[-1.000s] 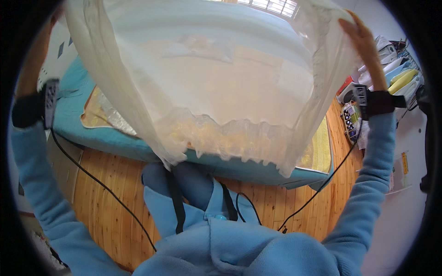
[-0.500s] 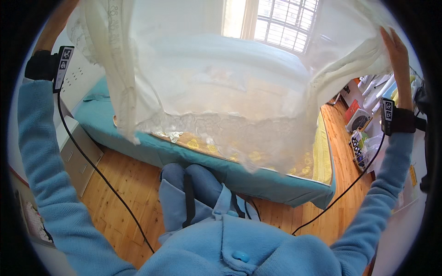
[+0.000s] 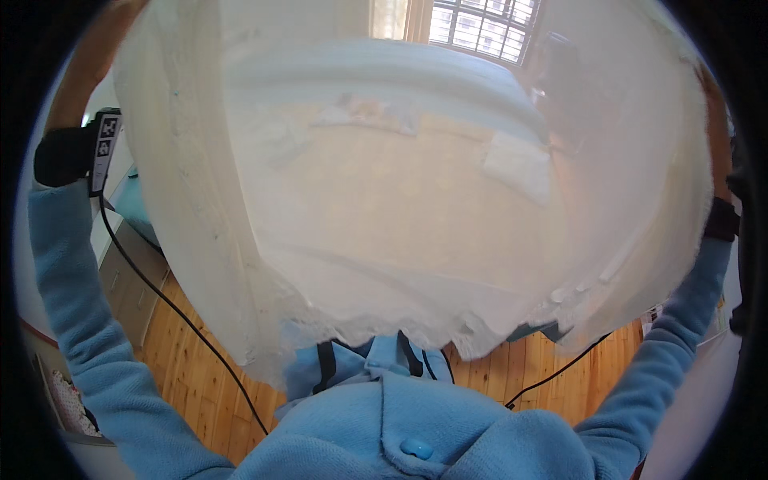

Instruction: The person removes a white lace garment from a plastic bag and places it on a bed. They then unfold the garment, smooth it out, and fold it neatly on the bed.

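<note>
A large sheer white cloth (image 3: 384,232) with a lacy, ruffled lower edge hangs spread out in front of me. It is held up between my raised arms. My left hand (image 3: 104,40) is at the upper left, beside the cloth's gathered left side; its fingers run out of the picture. At the upper right, my right hand (image 3: 714,120) is partly covered by the cloth's right edge, so its fingers do not show. Through the fabric I see, blurred, a bed with a yellowish surface and a small pale item lying on it.
A barred window (image 3: 484,28) with a pale curtain (image 3: 390,18) is at the back. At left stands a drawer cabinet (image 3: 132,300) near a teal bed cover corner (image 3: 132,200). The floor (image 3: 192,344) is wooden. Black cables (image 3: 172,308) run from my wrist straps.
The cloth has billowed toward me and spread wider, its lower edge now hiding the bed's front and my knees. My right hand has shifted outward, behind the fabric's edge.
</note>
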A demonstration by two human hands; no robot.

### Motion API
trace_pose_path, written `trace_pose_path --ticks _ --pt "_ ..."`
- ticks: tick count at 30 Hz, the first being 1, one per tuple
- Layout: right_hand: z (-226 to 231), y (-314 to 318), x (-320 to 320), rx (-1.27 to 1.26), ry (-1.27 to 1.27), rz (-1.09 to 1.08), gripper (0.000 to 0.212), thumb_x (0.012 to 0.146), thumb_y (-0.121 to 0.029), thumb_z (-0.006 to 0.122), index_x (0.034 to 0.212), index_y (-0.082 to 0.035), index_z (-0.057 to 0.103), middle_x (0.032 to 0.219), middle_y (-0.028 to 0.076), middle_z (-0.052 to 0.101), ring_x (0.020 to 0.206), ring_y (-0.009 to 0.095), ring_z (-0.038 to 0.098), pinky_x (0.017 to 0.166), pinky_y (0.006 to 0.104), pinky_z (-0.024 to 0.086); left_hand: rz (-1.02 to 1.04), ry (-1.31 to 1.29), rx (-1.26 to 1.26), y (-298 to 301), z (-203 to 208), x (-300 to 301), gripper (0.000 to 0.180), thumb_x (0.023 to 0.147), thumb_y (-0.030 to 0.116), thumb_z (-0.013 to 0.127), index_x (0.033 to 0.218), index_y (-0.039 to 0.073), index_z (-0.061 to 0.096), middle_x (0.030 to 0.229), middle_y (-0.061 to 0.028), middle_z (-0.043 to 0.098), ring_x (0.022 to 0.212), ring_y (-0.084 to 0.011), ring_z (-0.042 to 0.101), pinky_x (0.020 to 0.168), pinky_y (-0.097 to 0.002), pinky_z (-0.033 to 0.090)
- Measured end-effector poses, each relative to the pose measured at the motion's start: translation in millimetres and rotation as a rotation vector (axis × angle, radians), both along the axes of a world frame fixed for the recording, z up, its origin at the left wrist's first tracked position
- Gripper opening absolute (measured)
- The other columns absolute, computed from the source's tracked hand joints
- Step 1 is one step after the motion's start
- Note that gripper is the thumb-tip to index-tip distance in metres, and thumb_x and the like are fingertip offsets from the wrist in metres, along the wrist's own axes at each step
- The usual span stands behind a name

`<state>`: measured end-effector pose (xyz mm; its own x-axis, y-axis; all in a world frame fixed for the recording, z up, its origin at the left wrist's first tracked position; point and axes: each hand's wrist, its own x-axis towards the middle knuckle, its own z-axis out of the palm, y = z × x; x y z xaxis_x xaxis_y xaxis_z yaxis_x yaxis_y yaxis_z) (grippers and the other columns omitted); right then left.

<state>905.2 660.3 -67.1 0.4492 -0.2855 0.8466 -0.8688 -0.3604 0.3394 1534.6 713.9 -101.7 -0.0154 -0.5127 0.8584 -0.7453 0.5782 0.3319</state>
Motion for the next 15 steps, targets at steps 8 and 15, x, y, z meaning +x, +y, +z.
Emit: trace_pose_path --ticks 8,15 --pt "-176.3 -206.9 46.4 0.847 -0.489 0.364 0.021 0.088 -0.027 0.066 0.099 -0.009 0.07 0.07 -0.008 0.054 0.06 0.001 0.044 0.053 0.0178 0.035 -0.062 -0.248 0.376 -210.0 -152.0 40.9 0.022 0.096 0.026 0.052 0.102 0.008 0.062 0.09 0.0027 0.061 0.081 -0.008 0.054 0.074 -0.0218 0.044" --pt "-352.6 -358.7 87.4 0.956 -0.471 -0.004 0.026 0.087 -0.025 0.062 0.09 0.0 0.064 0.063 0.009 0.057 0.054 0.017 0.054 0.053 0.0312 0.041 -0.09 -0.049 0.711 -399.3 -349.5 32.8 0.018 0.087 0.018 0.055 0.083 0.001 0.062 0.074 -0.0034 0.059 0.071 -0.0127 0.052 0.066 -0.0281 0.042"
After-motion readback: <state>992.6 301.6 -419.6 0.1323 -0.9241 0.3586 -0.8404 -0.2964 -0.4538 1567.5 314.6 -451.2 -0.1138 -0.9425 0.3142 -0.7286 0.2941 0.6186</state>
